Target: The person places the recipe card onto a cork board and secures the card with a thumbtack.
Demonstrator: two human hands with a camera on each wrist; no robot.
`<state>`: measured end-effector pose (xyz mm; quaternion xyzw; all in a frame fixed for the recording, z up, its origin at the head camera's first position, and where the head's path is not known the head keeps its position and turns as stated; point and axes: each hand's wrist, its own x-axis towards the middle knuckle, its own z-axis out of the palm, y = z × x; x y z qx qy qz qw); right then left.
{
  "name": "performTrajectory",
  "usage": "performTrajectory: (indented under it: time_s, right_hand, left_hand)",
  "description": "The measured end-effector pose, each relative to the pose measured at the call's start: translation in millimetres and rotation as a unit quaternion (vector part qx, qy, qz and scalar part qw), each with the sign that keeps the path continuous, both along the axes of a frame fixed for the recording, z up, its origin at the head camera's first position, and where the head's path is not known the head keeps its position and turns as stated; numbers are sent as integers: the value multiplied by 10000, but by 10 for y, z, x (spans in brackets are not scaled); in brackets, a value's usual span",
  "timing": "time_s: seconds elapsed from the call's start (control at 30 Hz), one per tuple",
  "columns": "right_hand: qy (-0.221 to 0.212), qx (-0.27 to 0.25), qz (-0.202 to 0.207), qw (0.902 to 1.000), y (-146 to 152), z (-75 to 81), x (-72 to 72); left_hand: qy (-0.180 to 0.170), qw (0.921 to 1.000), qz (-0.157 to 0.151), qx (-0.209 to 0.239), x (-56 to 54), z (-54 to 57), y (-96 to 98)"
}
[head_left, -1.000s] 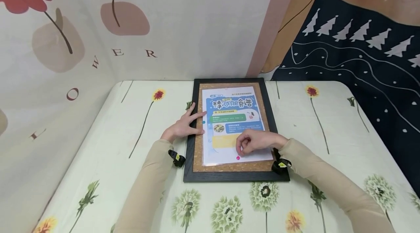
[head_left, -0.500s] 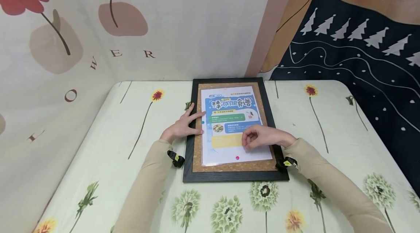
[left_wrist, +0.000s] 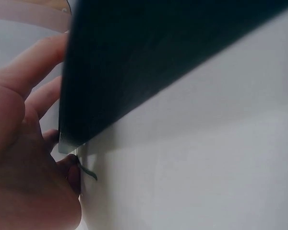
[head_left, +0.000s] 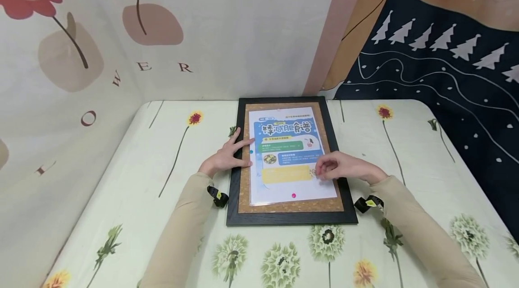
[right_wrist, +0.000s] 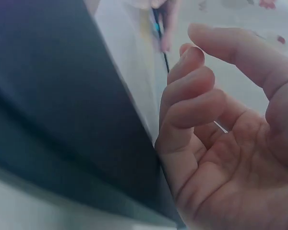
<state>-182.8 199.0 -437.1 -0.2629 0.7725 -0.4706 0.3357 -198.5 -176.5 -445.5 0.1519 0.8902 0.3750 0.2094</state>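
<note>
A printed poster (head_left: pixel 279 191) lies on the corkboard (head_left: pixel 292 207) with the black frame (head_left: pixel 292 219). A pink pushpin (head_left: pixel 293 195) sits near the poster's bottom edge, and a teal pushpin (head_left: pixel 251 152) is at its left edge. With fingers spread, my left hand (head_left: pixel 224 158) rests across the frame's left side, some fingertips on the poster. My right hand (head_left: pixel 348 168) is over the poster's lower right, fingers loosely curled. In the right wrist view, thumb and forefinger of this hand (right_wrist: pixel 221 143) stand apart with nothing seen between them, beside the dark frame (right_wrist: pixel 77 105).
The table is covered by a floral cloth (head_left: pixel 162 234). Behind it hangs a pale printed curtain (head_left: pixel 243 31), with a dark tree-patterned one (head_left: pixel 425 71) at the right. A camera is strapped to each wrist.
My right hand has moved right and slightly up, away from the pink pushpin, and its thumb and forefinger have parted. My left hand has stayed put.
</note>
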Motion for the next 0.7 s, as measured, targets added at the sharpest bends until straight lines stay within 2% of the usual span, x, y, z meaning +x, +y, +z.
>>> performTrajectory:
  time_s: [0.13, 0.4, 0.7]
  right_hand:
    - [-38, -85, -299, 9995, 123, -27, 8]
    - [-99, -134, -610, 9980, 320, -30, 37]
    - [72, 114, -1139, 9934, 519, -52, -9]
  left_hand:
    - [-27, 10000, 12, -18, -5, 1, 0]
    - [-8, 10000, 10, -43, -6, 10, 2]
    - [28, 10000, -63, -46, 3, 27, -2]
